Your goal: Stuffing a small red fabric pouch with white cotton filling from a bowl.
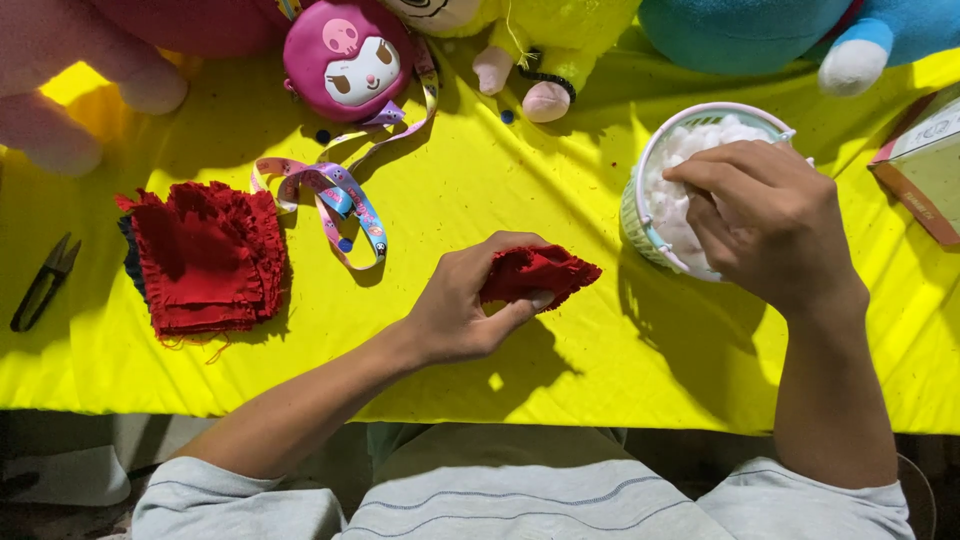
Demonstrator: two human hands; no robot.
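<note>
Nearest the camera, two bare forearms in pale grey sleeves are seen reaching up over the near edge of a table covered in bright yellow cloth [480, 180]. At the centre, the left hand [462, 305] is curled around a small piece of frayed red fabric [540, 275], which is pinched between thumb and fingers and held just above the cloth, with its ragged tip pointing right. To the right, the right hand [765, 215] is dipped into a small pale basket [640, 215] filled with white stuffing [668, 195]; its fingers [715, 175] are bent down into the fluff and seem to be gripping a tuft, though the fingertips are hidden and this cannot be confirmed. The basket is set just beside the red piece, with a narrow gap of yellow between them. On the left, a stack of red fabric squares [205, 255] is laid flat, and black thread snips [42, 282] are placed near the table's left edge. Beyond the stack, a patterned ribbon strap [340, 195] is looped, leading to a pink character pouch [350, 55]. Along the far edge, plush toys are lined up: pink [80, 70], yellow [555, 40] and blue [800, 30]. Open yellow cloth is left between the stack and the left hand, and along the near edge.
</note>
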